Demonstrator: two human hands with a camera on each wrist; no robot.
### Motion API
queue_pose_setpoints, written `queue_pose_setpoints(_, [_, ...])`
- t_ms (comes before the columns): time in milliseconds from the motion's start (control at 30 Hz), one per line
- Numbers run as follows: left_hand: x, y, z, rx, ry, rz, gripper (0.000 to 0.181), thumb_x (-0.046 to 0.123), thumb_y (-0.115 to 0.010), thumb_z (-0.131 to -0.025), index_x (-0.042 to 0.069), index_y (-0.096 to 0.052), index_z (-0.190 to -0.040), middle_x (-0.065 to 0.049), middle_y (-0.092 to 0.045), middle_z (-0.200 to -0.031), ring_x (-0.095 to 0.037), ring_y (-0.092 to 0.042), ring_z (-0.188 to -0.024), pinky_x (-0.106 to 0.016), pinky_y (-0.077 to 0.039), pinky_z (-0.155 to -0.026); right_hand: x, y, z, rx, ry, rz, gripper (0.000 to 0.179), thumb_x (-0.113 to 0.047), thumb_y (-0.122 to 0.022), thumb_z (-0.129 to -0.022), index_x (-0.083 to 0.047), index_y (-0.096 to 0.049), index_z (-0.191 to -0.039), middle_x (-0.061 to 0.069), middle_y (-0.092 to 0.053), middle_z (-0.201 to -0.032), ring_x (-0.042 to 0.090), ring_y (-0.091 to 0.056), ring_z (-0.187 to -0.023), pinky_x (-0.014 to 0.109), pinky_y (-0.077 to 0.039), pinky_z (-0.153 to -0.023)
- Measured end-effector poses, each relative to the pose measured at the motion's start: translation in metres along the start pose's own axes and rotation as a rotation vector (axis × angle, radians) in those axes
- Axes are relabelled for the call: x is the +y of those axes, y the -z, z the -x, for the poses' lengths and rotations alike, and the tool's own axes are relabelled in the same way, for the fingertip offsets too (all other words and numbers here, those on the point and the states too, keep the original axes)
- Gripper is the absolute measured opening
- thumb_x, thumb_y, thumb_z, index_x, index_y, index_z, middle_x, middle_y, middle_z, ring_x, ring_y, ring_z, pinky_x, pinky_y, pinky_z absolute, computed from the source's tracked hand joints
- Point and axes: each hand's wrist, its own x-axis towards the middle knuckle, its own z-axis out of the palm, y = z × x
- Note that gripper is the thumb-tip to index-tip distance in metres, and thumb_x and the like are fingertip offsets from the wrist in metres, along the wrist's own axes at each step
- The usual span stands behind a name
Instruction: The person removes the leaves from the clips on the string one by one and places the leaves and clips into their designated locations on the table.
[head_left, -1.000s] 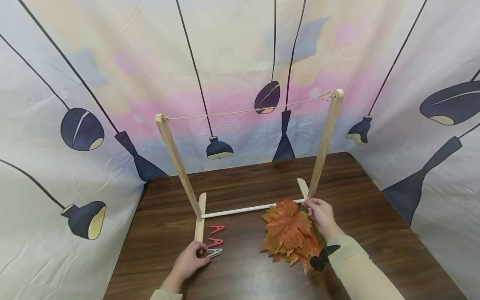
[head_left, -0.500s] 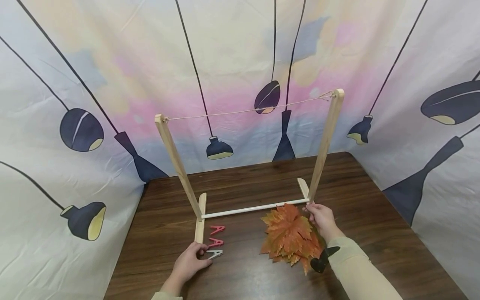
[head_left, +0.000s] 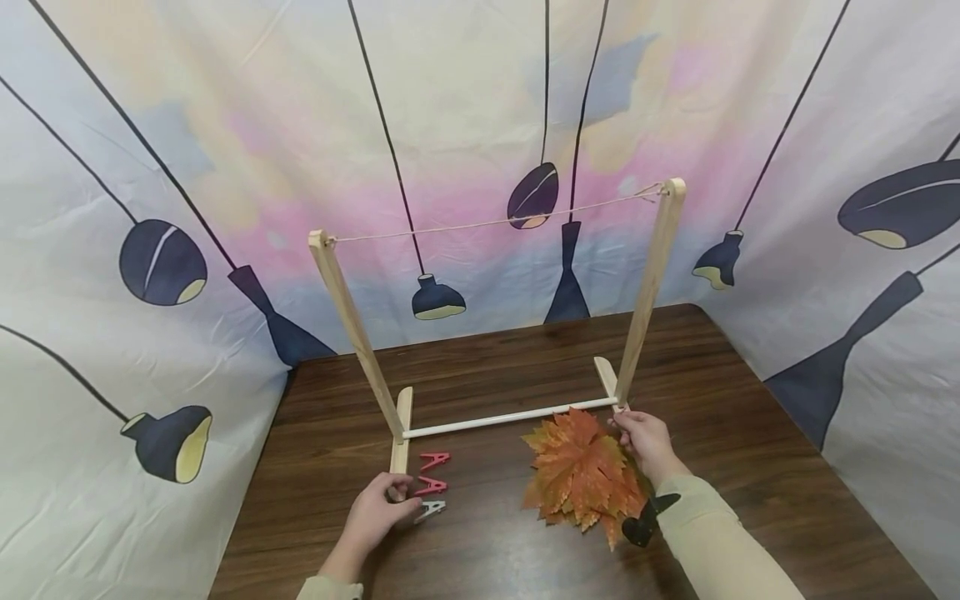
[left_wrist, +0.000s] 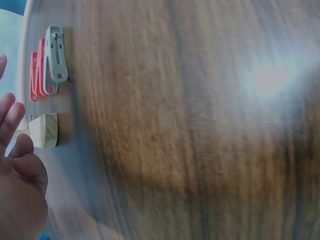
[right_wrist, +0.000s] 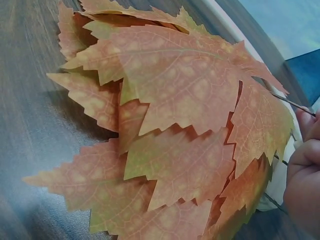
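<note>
My right hand [head_left: 647, 442] pinches the thin stem [right_wrist: 295, 103] of an orange maple leaf [right_wrist: 180, 75]. That leaf lies uppermost on a pile of similar leaves [head_left: 577, 475], in front of the frame's right post. Beside the left foot of the frame, my left hand [head_left: 378, 510] hovers with loosely bent fingers, holding nothing. Just right of its fingertips lies a grey clothespin [head_left: 431, 509], partly covered by them in the head view. Two red clothespins, a nearer one [head_left: 432, 485] and a farther one [head_left: 435, 459], lie in line beyond it. The left wrist view shows the left fingers [left_wrist: 12, 120] apart from the grey clothespin [left_wrist: 56, 55].
A wooden frame stands on the brown table [head_left: 480, 533], with a left post [head_left: 356, 333] and a right post [head_left: 651, 292]. A white rod [head_left: 510, 417] joins them low down, and a string [head_left: 495, 222] spans their tops. A printed curtain [head_left: 480, 100] encloses the table.
My left hand has drawn slightly up and away from the grey clothespin. My right hand has come slightly nearer with the leaf stem, and the top leaf has dropped a little below the rod.
</note>
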Motion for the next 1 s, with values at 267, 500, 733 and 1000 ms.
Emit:
queue_pose_setpoints(267, [0.004,0.0,-0.006,0.012,-0.02,-0.024,0.036,0.031,-0.08,-0.072,0.012,-0.068,-0.101,0.004,-0.059,-0.091,-0.017,-0.057,-0.088,-0.039,-0.043,-0.078,0.003,0.003,-0.002,0.016,-0.022,0.001,0.036,-0.009,-0.053,-0.095,0.015,-0.049,-0.121,0.0,-0.064,-0.078,0.002,-0.046,-0.05,0.015,-0.037,-0.044])
queue_pose_setpoints(500, [0.006,0.0,-0.007,0.014,-0.017,-0.014,0.037,0.032,-0.081,-0.072,0.012,-0.069,-0.101,0.003,-0.061,-0.092,-0.018,-0.058,-0.09,-0.041,-0.044,-0.079,0.004,0.006,-0.004,0.02,-0.021,0.013,0.032,-0.009,-0.053,-0.094,0.015,-0.053,-0.115,0.0,-0.063,-0.072,0.002,-0.048,-0.048,0.015,-0.036,-0.042])
queue_pose_setpoints(733, [0.01,0.001,-0.008,0.007,0.005,0.012,0.036,0.03,-0.079,-0.074,0.012,-0.068,-0.102,0.0,-0.061,-0.096,-0.02,-0.057,-0.092,-0.039,-0.043,-0.078,0.005,0.008,-0.003,0.029,-0.03,-0.001,0.028,-0.01,-0.054,-0.093,0.014,-0.058,-0.107,0.001,-0.058,-0.061,0.003,-0.047,-0.046,0.016,-0.036,-0.041])
queue_pose_setpoints(1000, [0.013,0.001,-0.012,0.007,-0.024,0.014,0.038,0.03,-0.079,-0.073,0.01,-0.068,-0.103,-0.001,-0.062,-0.099,-0.02,-0.056,-0.088,-0.035,-0.042,-0.072,0.006,0.01,-0.003,0.027,-0.04,0.006,0.031,-0.011,-0.052,-0.094,0.014,-0.055,-0.112,0.002,-0.062,-0.071,0.002,-0.05,-0.049,0.014,-0.037,-0.043])
